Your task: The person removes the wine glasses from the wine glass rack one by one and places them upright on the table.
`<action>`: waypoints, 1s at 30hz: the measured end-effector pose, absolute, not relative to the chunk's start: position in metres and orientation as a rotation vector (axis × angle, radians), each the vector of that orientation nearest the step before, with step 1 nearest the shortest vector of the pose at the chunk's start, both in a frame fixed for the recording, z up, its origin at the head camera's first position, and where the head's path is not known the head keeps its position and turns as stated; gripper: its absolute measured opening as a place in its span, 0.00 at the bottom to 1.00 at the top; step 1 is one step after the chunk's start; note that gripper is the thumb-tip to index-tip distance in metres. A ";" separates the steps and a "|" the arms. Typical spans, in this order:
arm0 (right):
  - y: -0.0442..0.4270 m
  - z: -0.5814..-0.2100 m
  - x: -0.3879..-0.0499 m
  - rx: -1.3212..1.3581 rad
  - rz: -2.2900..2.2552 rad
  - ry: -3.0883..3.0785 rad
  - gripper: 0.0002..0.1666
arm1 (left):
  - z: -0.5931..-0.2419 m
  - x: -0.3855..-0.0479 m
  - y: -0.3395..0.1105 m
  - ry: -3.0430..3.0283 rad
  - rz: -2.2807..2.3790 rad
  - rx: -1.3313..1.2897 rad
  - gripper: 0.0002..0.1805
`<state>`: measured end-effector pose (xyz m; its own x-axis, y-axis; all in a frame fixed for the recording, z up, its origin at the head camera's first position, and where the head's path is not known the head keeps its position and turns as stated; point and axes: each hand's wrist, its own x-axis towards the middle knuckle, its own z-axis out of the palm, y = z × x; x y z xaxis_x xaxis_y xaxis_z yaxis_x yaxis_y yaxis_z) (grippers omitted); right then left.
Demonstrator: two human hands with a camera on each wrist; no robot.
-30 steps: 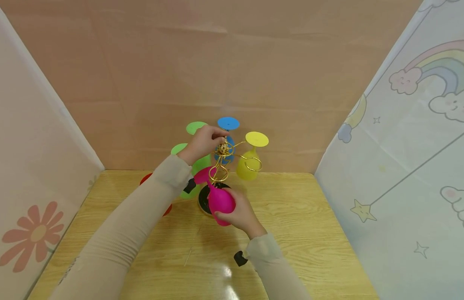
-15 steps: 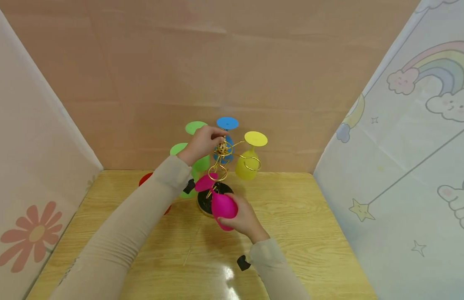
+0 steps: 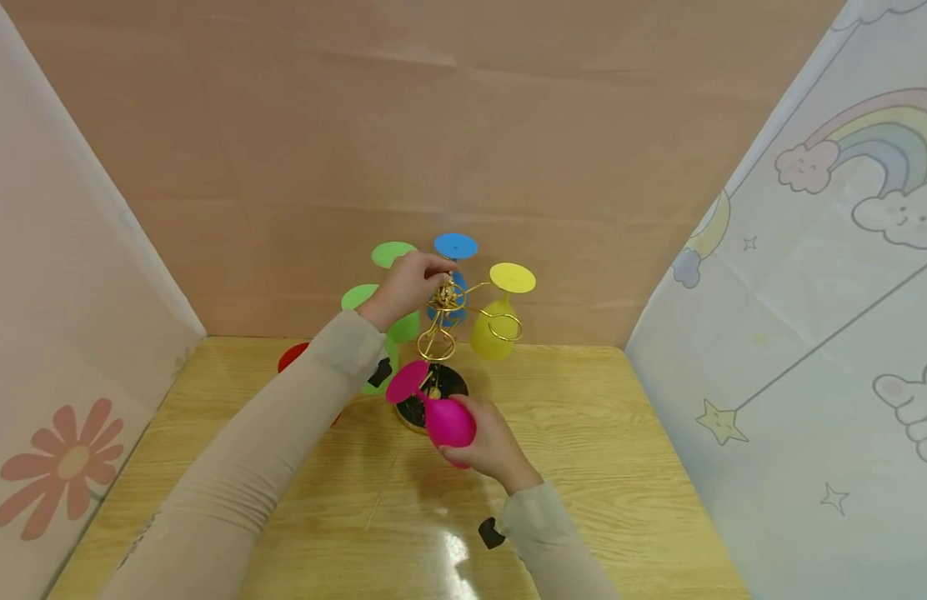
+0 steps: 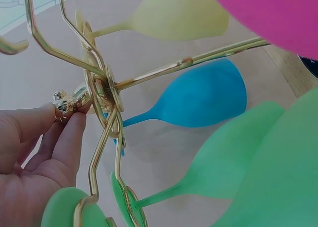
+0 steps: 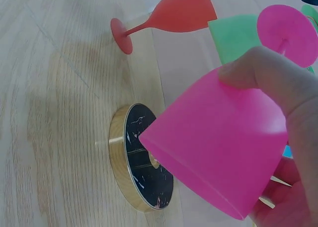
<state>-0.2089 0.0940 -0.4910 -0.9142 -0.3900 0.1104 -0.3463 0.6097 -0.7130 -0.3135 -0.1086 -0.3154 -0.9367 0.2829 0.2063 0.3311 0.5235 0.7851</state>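
My left hand (image 3: 403,287) pinches the gold knob (image 4: 69,103) on top of a gold wire glass rack (image 4: 184,63). A bright pink wine glass (image 3: 448,423) is gripped round its bowl by my right hand (image 3: 497,446). It tilts, mouth down, its round foot (image 3: 408,382) toward the upper left, in front of the rack's black round base (image 5: 144,162). Hanging upside down in the rack are a blue wine glass (image 4: 203,95), a yellow one (image 3: 493,333) and two green ones, the farther green glass (image 4: 218,162) being plainest in the left wrist view.
A red wine glass (image 5: 181,11) stands on the wooden table (image 3: 583,467) at the left, largely hidden by my left forearm in the head view. A brown back wall (image 3: 463,125) and printed white side walls enclose the table.
My right hand has moved down and slightly right with the pink wine glass, and the glass's foot now sits lower, below the front ring. My left hand stays on the knob.
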 end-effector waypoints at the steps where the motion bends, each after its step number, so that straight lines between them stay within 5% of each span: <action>1: 0.095 -0.491 -0.208 -0.644 -1.197 2.773 0.45 | -0.316 -0.314 -0.109 -2.696 -1.407 -0.541 0.18; 30: 0.108 -0.488 -0.206 -0.979 -0.709 3.050 0.48 | -0.311 -0.304 -0.105 -2.718 -1.345 -0.514 0.18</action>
<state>-0.2063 0.1085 -0.4881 -0.8131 -0.5221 0.2574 -0.5821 0.7297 -0.3587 -0.3044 -0.1051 -0.3113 -0.9420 0.2666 0.2039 0.3239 0.5624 0.7608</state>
